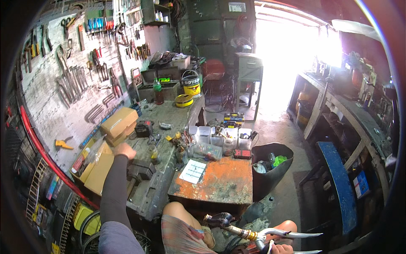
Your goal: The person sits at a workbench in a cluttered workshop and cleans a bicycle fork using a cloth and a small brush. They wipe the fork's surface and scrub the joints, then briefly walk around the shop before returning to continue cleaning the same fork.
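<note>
My left arm, in a dark sleeve, reaches out over the workbench (146,194). Curled fingers show on my left hand (125,150), beside the stacked cardboard boxes (120,122) and above an open cardboard box (99,169); what it holds, if anything, is hidden. A bench vise (141,170) is just nearer than it. Low at the right, my right hand (282,249) is closed at a silver bicycle fork (281,233), next to a bit of white material (270,245). The fork lies across my lap, its prongs to the right, with gold-coloured rings and a black clamp on its tube.
An orange worn table (228,178) bears a paper sheet (193,171) and white containers (204,134). Beside it stands a dark bin (275,169). Tools hang on the left wall (46,84). A blue plank (337,186) leans by the right bench (359,114).
</note>
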`<action>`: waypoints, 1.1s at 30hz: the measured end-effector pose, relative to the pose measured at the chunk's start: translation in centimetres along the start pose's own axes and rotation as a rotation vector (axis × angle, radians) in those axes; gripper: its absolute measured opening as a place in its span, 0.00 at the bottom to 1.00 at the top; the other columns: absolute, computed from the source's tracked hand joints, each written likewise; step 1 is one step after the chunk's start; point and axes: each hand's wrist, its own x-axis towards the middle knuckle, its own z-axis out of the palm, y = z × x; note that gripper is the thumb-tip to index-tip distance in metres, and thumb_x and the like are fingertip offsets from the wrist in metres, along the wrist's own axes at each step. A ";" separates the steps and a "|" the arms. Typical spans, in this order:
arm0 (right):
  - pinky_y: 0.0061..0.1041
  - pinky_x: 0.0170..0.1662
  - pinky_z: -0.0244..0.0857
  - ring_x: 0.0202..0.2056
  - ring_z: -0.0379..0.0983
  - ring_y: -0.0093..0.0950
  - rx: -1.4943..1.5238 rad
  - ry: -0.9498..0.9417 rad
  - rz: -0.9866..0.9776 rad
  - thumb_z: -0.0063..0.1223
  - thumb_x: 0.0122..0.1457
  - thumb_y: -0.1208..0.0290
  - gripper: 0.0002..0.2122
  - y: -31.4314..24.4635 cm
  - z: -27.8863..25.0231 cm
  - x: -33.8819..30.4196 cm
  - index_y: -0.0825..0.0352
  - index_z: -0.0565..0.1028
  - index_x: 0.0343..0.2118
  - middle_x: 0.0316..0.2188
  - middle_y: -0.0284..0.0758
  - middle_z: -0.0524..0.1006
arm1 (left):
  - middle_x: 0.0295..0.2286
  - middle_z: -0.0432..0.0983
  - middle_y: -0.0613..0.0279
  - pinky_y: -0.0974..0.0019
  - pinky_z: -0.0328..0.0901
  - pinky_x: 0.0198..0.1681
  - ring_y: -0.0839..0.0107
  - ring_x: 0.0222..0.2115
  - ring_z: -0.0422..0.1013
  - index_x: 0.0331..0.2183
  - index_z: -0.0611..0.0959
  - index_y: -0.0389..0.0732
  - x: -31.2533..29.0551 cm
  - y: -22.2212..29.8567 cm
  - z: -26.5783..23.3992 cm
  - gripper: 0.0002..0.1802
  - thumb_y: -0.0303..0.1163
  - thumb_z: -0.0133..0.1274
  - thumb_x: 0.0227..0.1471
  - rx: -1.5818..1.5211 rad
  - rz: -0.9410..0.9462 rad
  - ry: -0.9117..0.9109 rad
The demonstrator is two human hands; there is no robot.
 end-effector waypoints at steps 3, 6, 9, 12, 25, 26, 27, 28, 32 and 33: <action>0.46 0.47 0.74 0.41 0.81 0.41 -0.009 -0.028 0.025 0.64 0.55 0.70 0.25 -0.7 -0.1 0.1 0.65 0.83 0.58 0.40 0.37 0.83 | 0.58 0.86 0.44 0.48 0.75 0.63 0.48 0.60 0.82 0.52 0.93 0.38 2.8 -0.4 3.0 0.34 0.56 0.68 0.55 0.041 -0.040 -0.027; 0.46 0.47 0.73 0.42 0.81 0.41 -0.010 -0.062 0.024 0.64 0.55 0.70 0.26 -1.2 -1.1 0.8 0.67 0.83 0.59 0.40 0.37 0.83 | 0.58 0.87 0.47 0.50 0.77 0.61 0.52 0.59 0.83 0.53 0.93 0.41 3.1 0.6 3.2 0.35 0.59 0.70 0.56 0.095 -0.014 -0.047; 0.46 0.47 0.73 0.42 0.81 0.41 -0.040 -0.077 0.022 0.64 0.55 0.70 0.25 -1.0 -1.1 0.7 0.67 0.83 0.58 0.41 0.38 0.83 | 0.57 0.87 0.47 0.50 0.78 0.59 0.53 0.58 0.84 0.55 0.93 0.41 2.2 2.1 3.1 0.42 0.68 0.70 0.55 0.081 0.003 -0.029; 0.45 0.47 0.73 0.42 0.81 0.41 -0.029 -0.083 0.020 0.64 0.57 0.70 0.21 -1.5 -1.7 1.2 0.67 0.83 0.55 0.41 0.39 0.83 | 0.53 0.88 0.48 0.48 0.78 0.56 0.50 0.54 0.85 0.52 0.92 0.41 0.7 3.1 1.6 0.37 0.63 0.71 0.56 -0.043 0.051 0.119; 0.45 0.47 0.74 0.41 0.81 0.41 0.013 -0.030 0.015 0.62 0.60 0.72 0.17 -0.8 -0.6 1.3 0.67 0.83 0.52 0.41 0.38 0.83 | 0.48 0.87 0.49 0.47 0.77 0.58 0.47 0.51 0.83 0.49 0.91 0.43 -14.8 18.2 12.8 0.20 0.46 0.67 0.63 -0.405 0.999 -0.010; 0.45 0.47 0.74 0.41 0.81 0.41 0.004 -0.028 0.023 0.62 0.60 0.72 0.17 -0.6 -0.8 1.0 0.67 0.83 0.52 0.40 0.38 0.83 | 0.51 0.87 0.49 0.47 0.75 0.60 0.47 0.54 0.81 0.50 0.90 0.42 -15.4 20.6 13.9 0.17 0.41 0.62 0.66 -0.424 1.014 -0.049; 0.45 0.47 0.74 0.41 0.81 0.41 0.014 -0.022 0.012 0.62 0.61 0.72 0.17 -0.7 -0.8 1.2 0.67 0.83 0.52 0.40 0.38 0.83 | 0.52 0.86 0.49 0.47 0.75 0.60 0.47 0.55 0.81 0.51 0.90 0.41 -14.5 21.9 15.9 0.16 0.37 0.59 0.67 -0.429 0.980 -0.038; 0.45 0.47 0.74 0.41 0.81 0.41 0.025 -0.018 0.001 0.62 0.61 0.72 0.17 -0.7 -0.7 1.3 0.67 0.83 0.53 0.40 0.38 0.83 | 0.53 0.85 0.49 0.47 0.74 0.61 0.47 0.56 0.80 0.52 0.90 0.41 -13.3 23.2 17.7 0.16 0.34 0.56 0.68 -0.436 0.945 -0.028; 0.44 0.46 0.73 0.40 0.81 0.40 0.015 -0.041 -0.006 0.62 0.61 0.71 0.19 -0.4 -1.3 0.7 0.67 0.83 0.55 0.40 0.37 0.82 | 0.51 0.84 0.49 0.45 0.74 0.59 0.47 0.54 0.80 0.53 0.89 0.43 -12.6 28.3 19.3 0.18 0.32 0.50 0.69 -0.362 1.038 0.143; 0.44 0.46 0.73 0.40 0.81 0.39 0.003 -0.047 0.001 0.62 0.61 0.70 0.19 -0.7 -1.5 0.7 0.67 0.83 0.56 0.40 0.37 0.82 | 0.49 0.84 0.49 0.44 0.74 0.58 0.46 0.53 0.80 0.53 0.89 0.42 -12.8 29.0 19.6 0.18 0.31 0.50 0.68 -0.347 1.020 0.170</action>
